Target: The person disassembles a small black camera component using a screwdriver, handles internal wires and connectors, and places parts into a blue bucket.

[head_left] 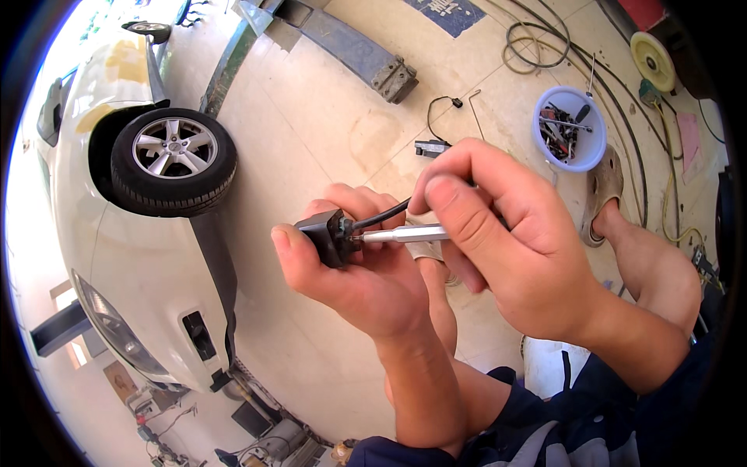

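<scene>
Right hand (513, 226) close to the lens, fingers curled round a screwdriver (412, 233), silver shaft showing, grip mostly covered. Thumb and forefinger sit close together where a black cable (385, 214) runs in under them; cannot tell whether they pinch it. Probably held aside to leave the shaft a clear line.

Left hand (373, 288) clamped on a black block (319, 236), thumb at its left edge, fingers bent behind. Block held in the air above the tiled floor (311, 327), cable end facing right, likely so the palm can brace it against the driver. Tip meets the right-hand face, just below the cable's entry; exact contact too small to judge.

Pale tub (576, 162) of loose tools (560, 136) on the floor beside a shoe (601, 187), apparently set within reach. Small black module (430, 148) left of the tub's rim.
</scene>
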The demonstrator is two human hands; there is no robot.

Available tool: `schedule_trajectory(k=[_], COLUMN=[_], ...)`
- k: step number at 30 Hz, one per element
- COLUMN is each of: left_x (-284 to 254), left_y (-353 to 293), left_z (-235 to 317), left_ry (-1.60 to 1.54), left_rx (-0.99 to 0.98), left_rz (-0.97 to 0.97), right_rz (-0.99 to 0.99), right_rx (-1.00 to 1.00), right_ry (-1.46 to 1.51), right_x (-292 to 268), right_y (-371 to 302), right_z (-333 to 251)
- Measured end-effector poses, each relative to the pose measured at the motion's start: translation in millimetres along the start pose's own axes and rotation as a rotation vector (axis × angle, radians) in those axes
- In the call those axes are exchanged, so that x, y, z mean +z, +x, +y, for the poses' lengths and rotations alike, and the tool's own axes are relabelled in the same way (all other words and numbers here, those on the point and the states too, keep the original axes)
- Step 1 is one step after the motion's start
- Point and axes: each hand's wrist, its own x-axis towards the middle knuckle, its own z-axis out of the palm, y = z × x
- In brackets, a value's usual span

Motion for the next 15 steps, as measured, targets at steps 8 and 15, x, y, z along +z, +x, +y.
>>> schedule_trajectory(k=[8, 15], left_x=[0.4, 5.5], left_y=[1.6, 0.0], left_z=[-1.5, 0.8], left_ry=[-0.278, -0.453], left_rx=[-0.099, -0.240], left_rz=[-0.022, -0.015], right_rz=[-0.002, 0.018], right_rx=[0.021, -0.108], right_ry=[0.025, -0.227], right_x=[4.7, 3.2], right_y=[-1.5, -3.4], right_z=[-7.3, 2.2])
